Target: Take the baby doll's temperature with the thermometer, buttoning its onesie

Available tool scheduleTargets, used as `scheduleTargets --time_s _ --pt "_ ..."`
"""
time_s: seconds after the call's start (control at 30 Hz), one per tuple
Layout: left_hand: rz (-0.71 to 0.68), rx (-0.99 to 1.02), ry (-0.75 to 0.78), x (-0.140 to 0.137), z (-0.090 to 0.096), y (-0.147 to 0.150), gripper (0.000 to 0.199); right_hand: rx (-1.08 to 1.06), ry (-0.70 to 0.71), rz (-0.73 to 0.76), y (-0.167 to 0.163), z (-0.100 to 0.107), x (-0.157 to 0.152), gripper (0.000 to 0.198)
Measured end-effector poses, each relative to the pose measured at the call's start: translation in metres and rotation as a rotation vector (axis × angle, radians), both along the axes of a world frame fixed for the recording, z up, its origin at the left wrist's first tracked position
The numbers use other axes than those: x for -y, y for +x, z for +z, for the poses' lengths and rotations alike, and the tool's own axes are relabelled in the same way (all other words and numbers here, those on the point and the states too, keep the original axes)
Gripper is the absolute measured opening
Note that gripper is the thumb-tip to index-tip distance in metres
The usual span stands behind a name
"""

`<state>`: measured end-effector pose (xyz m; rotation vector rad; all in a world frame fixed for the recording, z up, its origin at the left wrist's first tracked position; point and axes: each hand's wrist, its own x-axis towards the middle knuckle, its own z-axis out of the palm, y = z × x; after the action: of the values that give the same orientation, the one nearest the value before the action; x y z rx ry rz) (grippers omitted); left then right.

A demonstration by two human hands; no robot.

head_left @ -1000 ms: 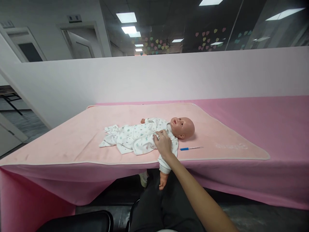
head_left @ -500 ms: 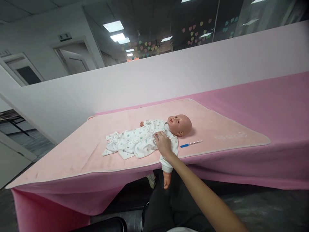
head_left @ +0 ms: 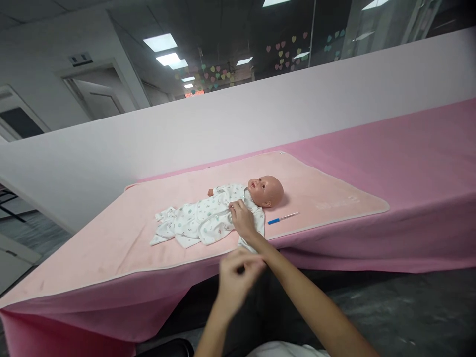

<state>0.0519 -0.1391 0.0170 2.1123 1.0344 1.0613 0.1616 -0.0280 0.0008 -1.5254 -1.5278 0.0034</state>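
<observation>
Your two hands at a doll (head_left: 210, 215) lying face up in a printed white outfit (head_left: 197, 220) on a peach blanket (head_left: 316, 186).
Your right hand (head_left: 241, 219) rests on the doll's chest, fingertips bent at the outfit's front; whether they pinch the fabric, you cannot tell. Your left hand (head_left: 240, 275), blurred, is in front of the table edge, fingers curled, close below your right wrist; whether it touches anything is unclear. The doll's head points to your right, and just beside its near shoulder lies a slim stick with a blue end (head_left: 274, 221).
</observation>
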Motion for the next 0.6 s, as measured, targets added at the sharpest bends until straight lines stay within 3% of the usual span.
scheduleTargets --time_s 0.13,0.23,0.3,0.43,0.6 --pt "0.499 0.194 0.204 -0.07 0.013 -0.016 0.031 0.019 0.008 0.024 -0.001 0.002 0.002 0.02" --pt "0.469 -0.029 0.337 -0.112 0.006 -0.028 0.028 0.021 0.02 0.022 -0.001 0.002 0.002 0.019" --pt "0.453 -0.141 0.378 -0.124 -0.003 -0.031 0.029 0.021 0.024 0.021 -0.001 0.001 0.002 0.019" --pt "0.447 -0.242 0.408 -0.125 -0.017 -0.032 0.029 0.005 0.028 0.029 -0.001 -0.001 0.0 0.019" --pt "0.431 -0.175 0.405 -0.125 -0.019 -0.035 0.027 -0.039 0.038 0.042 0.001 -0.004 -0.003 0.016"
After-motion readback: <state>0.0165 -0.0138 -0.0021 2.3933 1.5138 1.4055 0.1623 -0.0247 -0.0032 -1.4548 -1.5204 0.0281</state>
